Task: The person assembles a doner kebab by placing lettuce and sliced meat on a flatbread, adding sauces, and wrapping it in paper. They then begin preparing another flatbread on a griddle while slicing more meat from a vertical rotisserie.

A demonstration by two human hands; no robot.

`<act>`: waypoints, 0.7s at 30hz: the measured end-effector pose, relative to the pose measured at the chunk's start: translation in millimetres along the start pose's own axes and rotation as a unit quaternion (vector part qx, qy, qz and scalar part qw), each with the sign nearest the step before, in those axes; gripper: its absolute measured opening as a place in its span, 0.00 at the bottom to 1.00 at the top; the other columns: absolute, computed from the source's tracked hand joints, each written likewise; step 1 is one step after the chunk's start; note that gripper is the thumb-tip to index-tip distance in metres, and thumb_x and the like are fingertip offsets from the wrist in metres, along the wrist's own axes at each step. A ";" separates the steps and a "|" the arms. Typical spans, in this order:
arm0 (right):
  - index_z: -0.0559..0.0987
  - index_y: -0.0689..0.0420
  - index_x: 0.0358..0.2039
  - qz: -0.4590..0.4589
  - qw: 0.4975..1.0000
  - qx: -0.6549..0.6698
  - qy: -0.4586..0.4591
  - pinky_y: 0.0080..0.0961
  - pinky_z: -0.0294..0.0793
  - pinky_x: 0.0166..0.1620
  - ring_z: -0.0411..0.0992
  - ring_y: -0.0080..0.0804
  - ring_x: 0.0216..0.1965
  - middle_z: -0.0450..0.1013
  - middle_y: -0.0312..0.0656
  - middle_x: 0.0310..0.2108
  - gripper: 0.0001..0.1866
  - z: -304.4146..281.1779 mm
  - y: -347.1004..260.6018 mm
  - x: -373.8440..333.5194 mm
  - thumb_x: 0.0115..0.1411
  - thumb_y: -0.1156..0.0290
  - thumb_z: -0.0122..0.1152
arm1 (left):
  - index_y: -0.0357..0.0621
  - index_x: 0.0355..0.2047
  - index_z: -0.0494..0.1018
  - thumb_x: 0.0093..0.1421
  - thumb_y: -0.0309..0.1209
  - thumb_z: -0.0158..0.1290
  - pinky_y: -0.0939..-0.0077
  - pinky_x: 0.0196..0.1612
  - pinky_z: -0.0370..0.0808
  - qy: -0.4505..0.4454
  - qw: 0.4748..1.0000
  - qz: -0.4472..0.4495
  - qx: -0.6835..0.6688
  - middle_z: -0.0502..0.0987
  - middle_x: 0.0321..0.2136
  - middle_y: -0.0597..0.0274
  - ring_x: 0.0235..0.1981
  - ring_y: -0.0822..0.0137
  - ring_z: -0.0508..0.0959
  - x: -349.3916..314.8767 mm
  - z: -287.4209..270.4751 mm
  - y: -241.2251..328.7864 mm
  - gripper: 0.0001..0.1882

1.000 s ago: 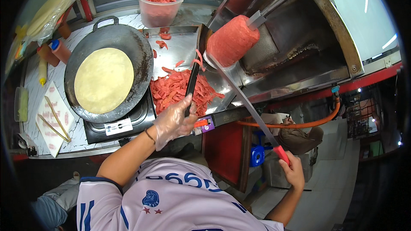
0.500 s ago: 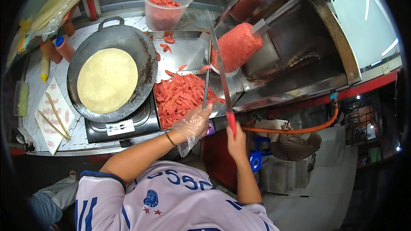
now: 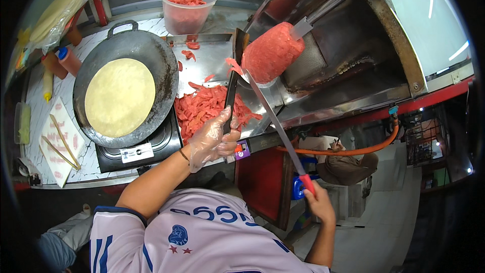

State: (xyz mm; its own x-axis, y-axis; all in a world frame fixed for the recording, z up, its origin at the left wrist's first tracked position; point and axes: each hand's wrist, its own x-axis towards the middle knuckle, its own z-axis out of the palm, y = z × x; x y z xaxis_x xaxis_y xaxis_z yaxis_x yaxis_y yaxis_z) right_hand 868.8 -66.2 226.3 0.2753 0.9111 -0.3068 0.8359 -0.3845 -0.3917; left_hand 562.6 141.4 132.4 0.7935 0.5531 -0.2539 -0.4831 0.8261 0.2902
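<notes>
In my left hand, inside a clear plastic glove, is a long dark flat metal tool, held upright; its exact kind is unclear. Its broader upper end is beside a red meat cone on a metal spit. My right hand, bare, grips the red handle of a long knife. The knife slants up to the left, its tip at the lower left of the cone. A strip of meat sits between the tip and the dark tool. Below lies a heap of sliced meat in a metal tray.
A flatbread lies on a black round pan over a stove. A clear tub of meat stands behind. Sauce bottles and tongs are at left. An orange hose runs below the grill at right.
My right hand has moved right and down, tilting the knife from near upright to a slant. The dark tool has turned to show its broad side, and a meat strip now hangs by the cone.
</notes>
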 end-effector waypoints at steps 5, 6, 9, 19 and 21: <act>0.76 0.62 0.41 -0.080 0.997 -0.015 0.017 0.34 0.67 0.31 0.68 0.39 0.22 0.68 0.49 0.21 0.10 -51.7 17.4 -4.4 0.62 0.70 0.61 | 0.52 0.32 0.63 0.73 0.58 0.38 0.78 0.17 0.53 0.076 0.992 0.004 0.102 0.57 0.16 0.71 0.13 0.75 0.54 -16.6 -0.3 -7.2 0.24; 0.76 0.62 0.41 -0.067 0.998 0.000 0.018 0.34 0.67 0.31 0.68 0.39 0.22 0.68 0.48 0.21 0.10 -53.4 13.7 -2.9 0.62 0.70 0.61 | 0.52 0.32 0.63 0.73 0.58 0.38 0.78 0.17 0.53 0.110 0.986 0.006 0.124 0.57 0.16 0.71 0.13 0.75 0.54 -20.8 -0.6 -9.7 0.25; 0.77 0.61 0.44 -0.021 0.999 0.001 0.037 0.30 0.66 0.30 0.65 0.32 0.23 0.66 0.43 0.22 0.12 -32.6 -12.0 7.4 0.63 0.69 0.60 | 0.50 0.31 0.64 0.73 0.56 0.40 0.75 0.17 0.57 0.118 0.964 0.042 0.236 0.58 0.16 0.71 0.13 0.73 0.56 -25.1 -0.3 -18.3 0.24; 0.73 0.61 0.43 -0.196 0.952 0.155 0.175 0.35 0.69 0.30 0.70 0.39 0.22 0.69 0.49 0.22 0.11 115.7 -77.1 147.9 0.70 0.65 0.54 | 0.41 0.33 0.63 0.73 0.55 0.37 0.65 0.18 0.68 0.128 0.889 0.079 0.433 0.64 0.14 0.62 0.12 0.65 0.69 8.2 -1.9 -25.4 0.27; 0.72 0.60 0.43 -0.201 0.949 0.170 0.174 0.36 0.69 0.30 0.70 0.38 0.23 0.69 0.49 0.23 0.12 126.0 -65.8 130.2 0.70 0.64 0.53 | 0.41 0.32 0.63 0.73 0.56 0.37 0.65 0.18 0.68 0.121 0.887 0.080 0.438 0.65 0.14 0.61 0.12 0.65 0.69 12.1 -3.7 -20.3 0.28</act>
State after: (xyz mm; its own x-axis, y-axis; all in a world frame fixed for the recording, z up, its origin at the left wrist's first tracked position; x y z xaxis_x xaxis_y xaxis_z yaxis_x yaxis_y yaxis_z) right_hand 789.8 59.0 102.9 0.1572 0.9654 0.2083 0.7212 0.0318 -0.6920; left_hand 580.6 131.7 120.0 0.5877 0.7496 -0.3046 -0.0248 0.3930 0.9192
